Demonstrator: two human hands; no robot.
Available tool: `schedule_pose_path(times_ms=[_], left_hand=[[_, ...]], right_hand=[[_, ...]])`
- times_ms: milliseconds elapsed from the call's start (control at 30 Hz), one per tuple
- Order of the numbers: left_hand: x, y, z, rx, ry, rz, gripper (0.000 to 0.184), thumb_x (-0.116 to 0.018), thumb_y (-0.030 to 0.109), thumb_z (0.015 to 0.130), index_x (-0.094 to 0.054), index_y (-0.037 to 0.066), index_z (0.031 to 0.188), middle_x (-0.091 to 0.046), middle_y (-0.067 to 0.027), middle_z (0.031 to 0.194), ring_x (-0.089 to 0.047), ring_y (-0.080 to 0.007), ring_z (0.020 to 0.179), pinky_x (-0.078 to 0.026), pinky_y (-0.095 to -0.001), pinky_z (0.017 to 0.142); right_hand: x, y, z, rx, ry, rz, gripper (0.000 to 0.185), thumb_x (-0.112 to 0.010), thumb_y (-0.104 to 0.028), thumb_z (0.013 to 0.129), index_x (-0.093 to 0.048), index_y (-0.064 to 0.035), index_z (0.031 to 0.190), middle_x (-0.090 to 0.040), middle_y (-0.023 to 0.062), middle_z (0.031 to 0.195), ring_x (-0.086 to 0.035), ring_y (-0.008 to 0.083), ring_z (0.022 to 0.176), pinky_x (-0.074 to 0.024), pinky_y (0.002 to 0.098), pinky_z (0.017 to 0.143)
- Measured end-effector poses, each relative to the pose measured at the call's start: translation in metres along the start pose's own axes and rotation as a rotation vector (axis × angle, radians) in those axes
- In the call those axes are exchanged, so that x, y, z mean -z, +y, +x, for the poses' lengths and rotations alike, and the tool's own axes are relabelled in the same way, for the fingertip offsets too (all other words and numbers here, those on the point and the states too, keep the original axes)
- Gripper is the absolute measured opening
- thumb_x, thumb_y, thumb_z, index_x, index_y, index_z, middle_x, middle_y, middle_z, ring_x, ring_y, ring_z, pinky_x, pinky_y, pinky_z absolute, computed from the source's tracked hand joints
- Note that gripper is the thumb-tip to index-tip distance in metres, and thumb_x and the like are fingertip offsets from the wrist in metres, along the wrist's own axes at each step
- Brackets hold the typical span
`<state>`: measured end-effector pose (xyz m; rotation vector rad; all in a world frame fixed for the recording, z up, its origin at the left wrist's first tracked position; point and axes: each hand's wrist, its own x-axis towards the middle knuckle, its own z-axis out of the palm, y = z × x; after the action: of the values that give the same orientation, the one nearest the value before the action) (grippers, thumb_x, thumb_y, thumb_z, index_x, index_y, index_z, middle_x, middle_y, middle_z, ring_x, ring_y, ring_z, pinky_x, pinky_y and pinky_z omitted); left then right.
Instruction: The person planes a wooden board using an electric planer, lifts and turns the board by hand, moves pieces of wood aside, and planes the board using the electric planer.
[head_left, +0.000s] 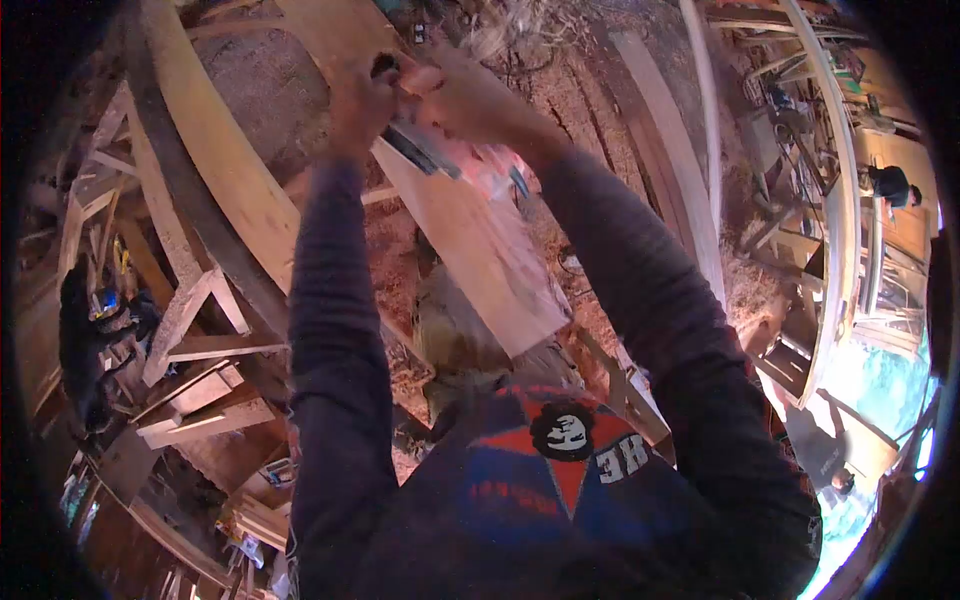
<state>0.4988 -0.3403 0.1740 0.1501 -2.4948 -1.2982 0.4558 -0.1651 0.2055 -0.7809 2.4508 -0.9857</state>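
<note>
A long pale wooden board (465, 250) runs from the top of the view down toward my body. On it sits a blurred tool with a dark, metallic-edged body (418, 152), which looks like a planer. My left hand (362, 108) is closed at the tool's left side, beside a dark round part (384, 66). From the right, my right hand (468, 98) curls its fingers around the upper part of the tool. Its lower right side is washed out by pinkish glare and blur, so its exact shape cannot be made out.
Another long plank (215, 140) lies at left, near wooden frames (215, 345). Sawdust and shavings (265, 80) cover the ground. Long boards (665, 130) stretch along the right. Two other people (890, 187) are at the far right, one lower down. A dark-furred shape (85, 340) is at far left.
</note>
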Motion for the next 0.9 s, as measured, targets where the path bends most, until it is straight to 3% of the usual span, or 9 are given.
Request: schedule_pose_path(times_ms=[100, 133, 200, 267, 400, 567, 667, 800, 900], left_hand=[[-0.019, -0.019, -0.029, -0.049, -0.047, 0.001, 0.028, -0.066, 0.01, 0.087, -0.068, 0.005, 0.114, -0.07, -0.0211, 0.104, -0.066, -0.043, 0.099, -0.051, -0.0493, 0.09], [-0.018, 0.014, -0.07, -0.132, -0.006, 0.26, 0.031, -0.067, 0.01, 0.086, -0.067, 0.006, 0.117, -0.069, -0.0207, 0.107, -0.065, -0.0424, 0.101, -0.051, -0.0489, 0.092], [-0.032, 0.046, -0.147, -0.079, -0.064, 0.164, 0.046, -0.067, 0.013, 0.086, -0.06, 0.006, 0.132, -0.066, -0.0213, 0.116, -0.062, -0.0431, 0.107, -0.048, -0.0496, 0.097], [-0.042, 0.087, -0.229, -0.001, -0.19, 0.122, 0.062, -0.064, 0.013, 0.09, -0.046, -0.003, 0.147, -0.058, -0.0265, 0.133, -0.056, -0.0445, 0.12, -0.044, -0.0513, 0.104], [-0.052, 0.147, -0.334, 0.0, -0.31, -0.009, 0.059, -0.064, 0.013, 0.094, -0.045, -0.006, 0.146, -0.052, -0.0245, 0.143, -0.053, -0.0434, 0.125, -0.043, -0.0497, 0.108], [-0.042, 0.147, -0.317, 0.148, -0.294, -0.105, 0.058, -0.064, 0.007, 0.09, -0.047, -0.003, 0.145, -0.054, -0.0231, 0.142, -0.052, -0.0426, 0.128, -0.041, -0.0505, 0.11], [-0.04, 0.108, -0.278, 0.195, -0.218, -0.07, 0.06, -0.064, 0.005, 0.087, -0.049, -0.001, 0.144, -0.055, -0.0218, 0.141, -0.052, -0.0417, 0.128, -0.041, -0.051, 0.11], [-0.026, 0.054, -0.184, 0.117, -0.11, 0.019, 0.055, -0.065, 0.006, 0.085, -0.055, 0.004, 0.138, -0.062, -0.0193, 0.131, -0.055, -0.0399, 0.124, -0.041, -0.05, 0.108], [-0.01, 0.0, -0.091, -0.079, 0.062, 0.088, 0.03, -0.066, 0.011, 0.086, -0.069, 0.009, 0.116, -0.069, -0.0187, 0.109, -0.063, -0.0387, 0.109, -0.05, -0.0482, 0.096]], right_hand=[[-0.012, 0.008, -0.043, 0.172, -0.002, -0.129, 0.018, -0.069, -0.019, 0.089, -0.066, -0.01, 0.104, -0.064, 0.0134, 0.106, -0.069, 0.0281, 0.093, -0.0579, 0.0413, 0.073], [-0.016, 0.006, -0.084, 0.197, 0.04, -0.089, 0.023, -0.07, -0.021, 0.087, -0.065, -0.0104, 0.107, -0.062, 0.0144, 0.111, -0.065, 0.0299, 0.1, -0.0566, 0.0427, 0.079], [-0.02, 0.001, -0.169, 0.228, 0.091, -0.044, 0.031, -0.071, -0.022, 0.086, -0.063, -0.0099, 0.114, -0.061, 0.017, 0.115, -0.063, 0.0339, 0.106, -0.055, 0.0448, 0.085], [-0.019, -0.007, -0.266, 0.078, 0.007, -0.024, 0.039, -0.071, -0.023, 0.086, -0.062, -0.0084, 0.121, -0.064, 0.0202, 0.114, -0.064, 0.0385, 0.106, -0.0543, 0.0462, 0.086], [-0.006, -0.032, -0.395, -0.327, -0.187, 0.153, 0.054, -0.073, -0.024, 0.086, -0.059, -0.0054, 0.134, -0.068, 0.0265, 0.112, -0.065, 0.0475, 0.106, -0.053, 0.0491, 0.088], [0.001, -0.06, -0.345, -0.395, -0.188, 0.18, 0.05, -0.077, -0.024, 0.084, -0.063, -0.0041, 0.127, -0.07, 0.0256, 0.101, -0.068, 0.046, 0.1, -0.0548, 0.0471, 0.086], [-0.018, -0.045, -0.307, -0.344, -0.143, 0.251, 0.066, -0.078, -0.023, 0.087, -0.052, -0.0075, 0.146, -0.06, 0.0189, 0.132, -0.06, 0.0361, 0.121, -0.0505, 0.0419, 0.097], [-0.04, -0.006, -0.204, 0.08, 0.034, -0.078, 0.065, -0.078, -0.022, 0.087, -0.051, -0.0074, 0.144, -0.064, 0.0172, 0.125, -0.065, 0.0319, 0.112, -0.053, 0.0391, 0.093], [-0.032, -0.007, -0.089, 0.397, 0.121, -0.355, 0.026, -0.07, -0.024, 0.084, -0.064, -0.0077, 0.103, -0.066, 0.0127, 0.094, -0.07, 0.0301, 0.091, -0.0564, 0.0413, 0.075]])
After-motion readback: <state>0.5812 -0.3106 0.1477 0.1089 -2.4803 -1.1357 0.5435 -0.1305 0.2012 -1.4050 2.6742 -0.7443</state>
